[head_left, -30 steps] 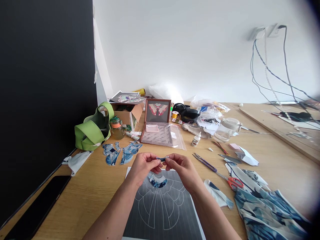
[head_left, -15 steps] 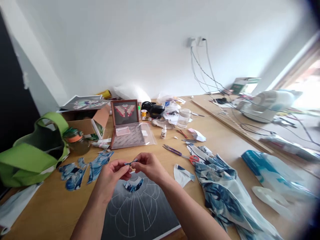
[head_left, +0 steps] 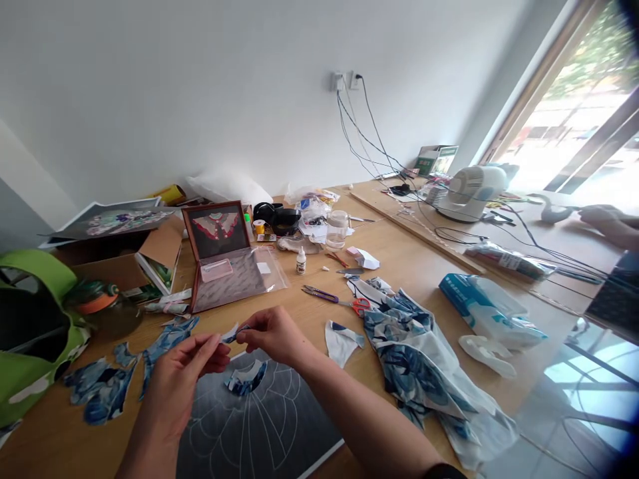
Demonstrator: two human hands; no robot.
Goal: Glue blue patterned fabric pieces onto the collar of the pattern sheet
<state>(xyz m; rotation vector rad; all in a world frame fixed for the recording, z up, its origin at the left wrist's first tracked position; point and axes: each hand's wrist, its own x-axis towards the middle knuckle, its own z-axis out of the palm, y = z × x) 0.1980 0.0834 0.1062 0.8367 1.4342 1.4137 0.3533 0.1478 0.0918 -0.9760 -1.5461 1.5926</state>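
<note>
A small strip of blue-and-white fabric [head_left: 230,334] is pinched between my left hand [head_left: 192,362] and my right hand [head_left: 269,338], above a black board. White curved lines, like a fan of petals, are drawn on the board [head_left: 259,432]. On its upper part lies a curved blue-and-white fabric piece [head_left: 246,378]. Cut blue fabric pieces [head_left: 102,389] rest left of my hands. A white-and-blue scrap [head_left: 343,340] lies to the right, beside a large crumpled blue-and-white cloth [head_left: 424,359]. Orange-handled scissors [head_left: 360,306] touch the cloth's upper edge.
Behind my hands are an open framed case [head_left: 219,279], a small glue bottle [head_left: 301,261] and a glass jar [head_left: 337,229]. A green bag [head_left: 30,332] stands at left, a tissue pack [head_left: 489,309] at right. Another person's hand [head_left: 606,219] shows at far right.
The view has turned right, bringing the other person's hand into sight. My hands have moved slightly apart, and more of the small fabric strip shows between them.
</note>
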